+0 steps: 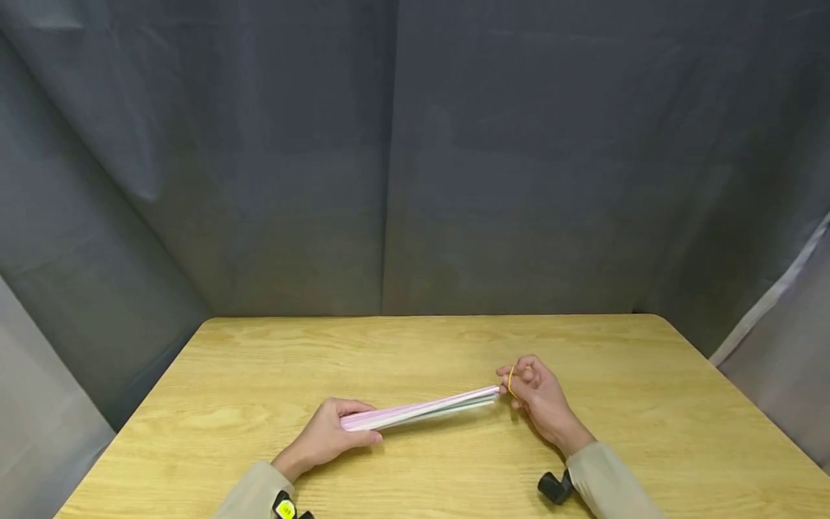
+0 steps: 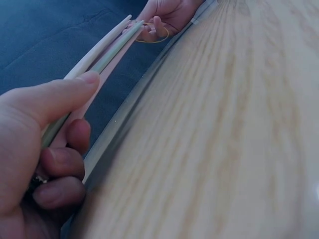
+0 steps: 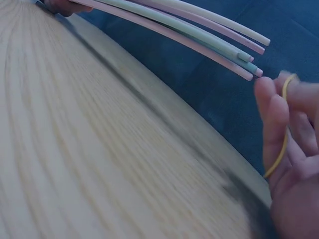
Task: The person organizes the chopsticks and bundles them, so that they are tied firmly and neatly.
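Observation:
Pink, white and pale green straws point(image 1: 421, 411) form a loose bundle slanting above the table. My left hand point(image 1: 328, 432) grips their near end, thumb on one side and curled fingers on the other, as the left wrist view point(image 2: 52, 144) of the hand shows. At the far tips, which fan slightly apart, is my right hand point(image 1: 545, 400), its fingers bent. A thin yellow rubber band point(image 3: 284, 144) loops around its thumb and fingers. In the right wrist view the fingertips point(image 3: 265, 85) come right by the straw ends; whether they touch, I cannot tell.
A light wood-grain table point(image 1: 363, 346) lies under both hands. Dark grey curtains point(image 1: 506, 180) hang behind it and at the sides. A small black device point(image 1: 555, 488) is by the right wrist, and another with a yellow label point(image 1: 285, 507) by the left.

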The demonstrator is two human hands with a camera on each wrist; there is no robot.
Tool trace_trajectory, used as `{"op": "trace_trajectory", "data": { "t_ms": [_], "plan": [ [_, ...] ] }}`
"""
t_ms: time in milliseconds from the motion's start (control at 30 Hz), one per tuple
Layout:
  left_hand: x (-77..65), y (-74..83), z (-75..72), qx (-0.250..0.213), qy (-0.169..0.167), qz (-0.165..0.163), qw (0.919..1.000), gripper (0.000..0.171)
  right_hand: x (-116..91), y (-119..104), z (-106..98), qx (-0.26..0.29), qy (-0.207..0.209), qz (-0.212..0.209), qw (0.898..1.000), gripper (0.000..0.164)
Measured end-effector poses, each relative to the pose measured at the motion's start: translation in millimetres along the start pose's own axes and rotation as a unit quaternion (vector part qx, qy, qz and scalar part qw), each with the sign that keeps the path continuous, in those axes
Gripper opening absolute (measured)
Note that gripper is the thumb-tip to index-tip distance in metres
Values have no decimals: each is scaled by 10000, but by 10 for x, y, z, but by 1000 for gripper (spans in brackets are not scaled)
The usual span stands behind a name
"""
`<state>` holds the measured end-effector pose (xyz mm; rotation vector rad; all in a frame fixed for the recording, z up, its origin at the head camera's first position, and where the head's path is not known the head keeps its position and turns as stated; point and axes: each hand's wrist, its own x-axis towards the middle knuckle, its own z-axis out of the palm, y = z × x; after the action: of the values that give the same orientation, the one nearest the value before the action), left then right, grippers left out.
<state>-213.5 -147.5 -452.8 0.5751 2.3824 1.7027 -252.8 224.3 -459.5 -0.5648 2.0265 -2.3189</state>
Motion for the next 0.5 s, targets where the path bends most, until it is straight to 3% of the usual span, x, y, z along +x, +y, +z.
{"op": "trace_trajectory", "data": {
  "t_ms": [167, 333, 500],
  "plan": [
    [13, -20, 22, -46, -15, -11, 10000, 36, -39, -39, 13, -529, 217, -193, 9982, 10],
    [-8, -26, 46, -21, 66, -90, 9999, 37, -91, -71, 66, -1074, -183, -221, 9938, 19],
    [11, 17, 72, -17, 70, -76, 9999, 40, -118, -90, 85, -982, -511, -254, 9935, 28]
  ]
}}
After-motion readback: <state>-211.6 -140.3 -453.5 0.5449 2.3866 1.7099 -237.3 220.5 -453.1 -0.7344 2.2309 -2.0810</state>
